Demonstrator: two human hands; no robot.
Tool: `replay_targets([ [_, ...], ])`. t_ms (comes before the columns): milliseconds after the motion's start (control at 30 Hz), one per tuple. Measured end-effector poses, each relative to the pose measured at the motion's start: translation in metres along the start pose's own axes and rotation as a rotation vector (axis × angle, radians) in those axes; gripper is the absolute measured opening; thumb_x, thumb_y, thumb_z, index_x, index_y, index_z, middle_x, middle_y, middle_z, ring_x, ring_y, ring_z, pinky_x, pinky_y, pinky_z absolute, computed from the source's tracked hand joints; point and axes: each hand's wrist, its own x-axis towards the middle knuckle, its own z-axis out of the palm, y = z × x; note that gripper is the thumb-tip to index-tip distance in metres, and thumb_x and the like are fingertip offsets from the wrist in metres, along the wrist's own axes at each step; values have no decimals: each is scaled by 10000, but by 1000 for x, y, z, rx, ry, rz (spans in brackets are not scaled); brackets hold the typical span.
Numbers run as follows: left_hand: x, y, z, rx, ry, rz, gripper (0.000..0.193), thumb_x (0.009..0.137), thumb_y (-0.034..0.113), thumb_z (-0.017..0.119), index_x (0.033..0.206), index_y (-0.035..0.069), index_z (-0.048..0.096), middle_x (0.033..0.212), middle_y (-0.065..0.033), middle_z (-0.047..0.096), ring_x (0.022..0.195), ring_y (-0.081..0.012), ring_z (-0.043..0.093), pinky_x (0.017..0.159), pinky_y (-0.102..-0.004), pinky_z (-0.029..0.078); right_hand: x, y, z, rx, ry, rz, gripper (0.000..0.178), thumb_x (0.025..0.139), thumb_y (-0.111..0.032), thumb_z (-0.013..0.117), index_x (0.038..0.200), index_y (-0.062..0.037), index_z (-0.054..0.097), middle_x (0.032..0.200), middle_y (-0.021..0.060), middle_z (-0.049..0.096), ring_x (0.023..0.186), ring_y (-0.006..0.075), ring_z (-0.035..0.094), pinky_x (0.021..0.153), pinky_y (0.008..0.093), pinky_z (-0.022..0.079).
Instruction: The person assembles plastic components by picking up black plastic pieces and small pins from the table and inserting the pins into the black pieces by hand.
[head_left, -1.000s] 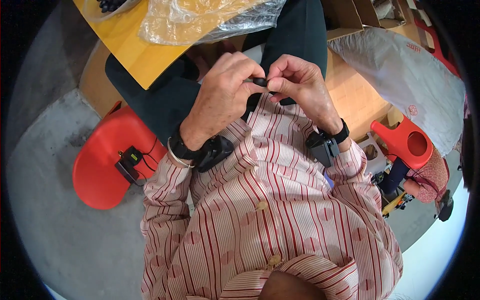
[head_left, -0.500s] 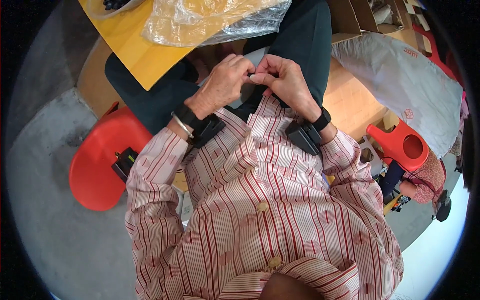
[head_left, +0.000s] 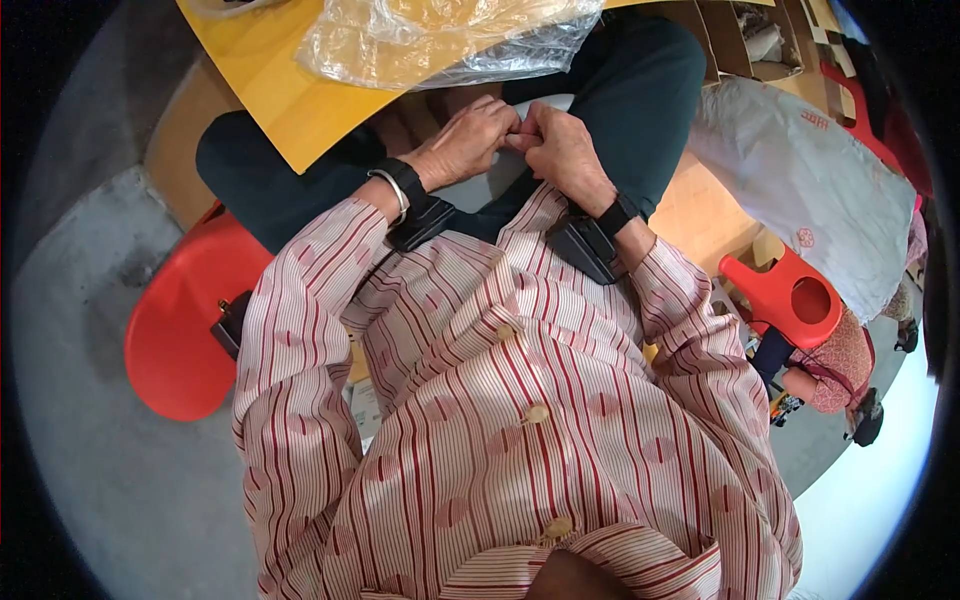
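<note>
My left hand (head_left: pixel 466 143) and my right hand (head_left: pixel 562 148) meet above my lap, fingertips touching. Both are closed in a pinch; whatever lies between the fingers is too small or too hidden to name. Just beyond them a clear plastic bag (head_left: pixel 400 45) lies crumpled on the yellow tabletop (head_left: pixel 300 125). Each wrist wears a black strap with a dark box, and a pale bangle circles the left one. Under the hands part of a light grey rounded surface (head_left: pixel 500 180) shows between my dark trouser legs.
A red chair (head_left: pixel 185 325) stands at the left. To the right are a large whitish sack (head_left: pixel 800 180), a red stool (head_left: pixel 785 295) and open cardboard boxes (head_left: pixel 750 40) farther back. Another person (head_left: pixel 840 365) in a patterned red garment is at the far right. A container's rim shows on the table's far left.
The two hands have stayed together and moved slightly up in the picture. My right hand has turned, its fingers now curled more tightly. The view has shifted a little.
</note>
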Motion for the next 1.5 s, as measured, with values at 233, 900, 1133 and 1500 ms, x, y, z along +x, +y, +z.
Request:
replay_targets([
  [233, -6, -9, 1, 4, 3, 85, 173, 748, -11, 606, 879, -3, 493, 840, -129, 509, 829, -307, 501, 737, -378, 448, -4, -1, 6, -32, 19, 27, 211, 766, -162, 714, 762, -4, 575, 690, 170, 606, 639, 292, 597, 607, 371, 465],
  [900, -4, -10, 12, -114, 59, 47, 158, 725, -12, 600, 870, -3, 537, 835, -118, 526, 837, -296, 518, 758, -369, 460, 0, 8, 9, -44, -15, 110, 251, 784, -177, 723, 807, 22, 572, 628, 140, 613, 482, 201, 612, 455, 315, 485],
  [1133, -3, -8, 13, -116, 48, 45, 198, 701, -33, 614, 879, 1, 535, 840, -116, 515, 850, -294, 510, 762, -366, 456, 1, 5, 5, -185, -61, 113, 320, 733, -195, 745, 876, 31, 568, 786, 221, 641, 808, 368, 643, 683, 419, 506],
  [1500, -3, -11, 16, -182, 145, 46, 111, 688, 17, 625, 799, 25, 623, 793, -76, 571, 802, -260, 532, 726, -345, 461, 4, 14, 8, -130, -35, 149, 309, 722, -194, 750, 886, 22, 601, 812, 214, 647, 827, 364, 641, 711, 416, 504],
])
